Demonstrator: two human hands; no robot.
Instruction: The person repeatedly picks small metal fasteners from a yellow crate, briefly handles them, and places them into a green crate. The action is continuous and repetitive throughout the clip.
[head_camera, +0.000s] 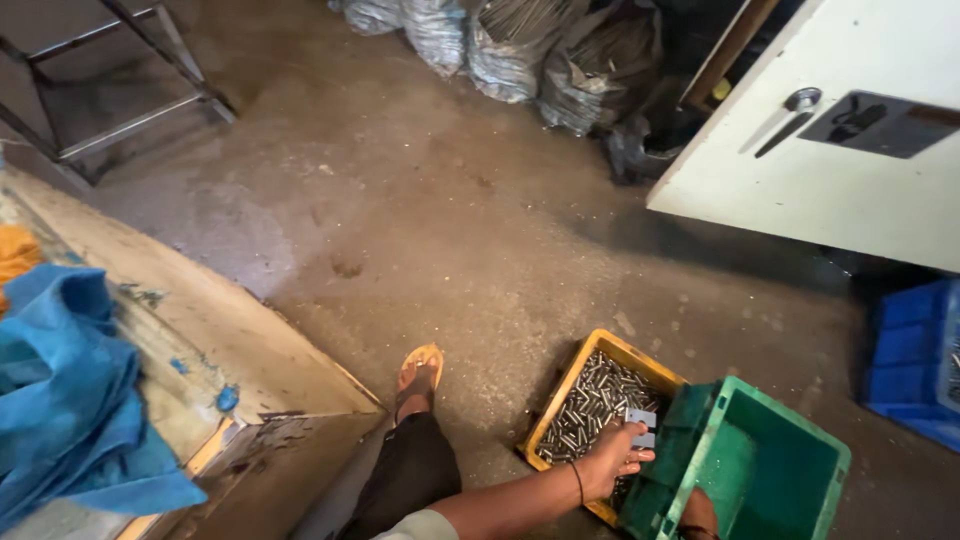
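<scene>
Over the yellow crate (560, 395) of small metal cylinders, I see my left hand (612, 457) closed on two flat grey metal pieces (642, 427). My right hand (697, 518), mostly cut off, touches the green crate (790, 440) just right; grip indeterminate. Concrete floor (440, 230) surrounds; blue cloth (60, 390) lies far left.
</scene>
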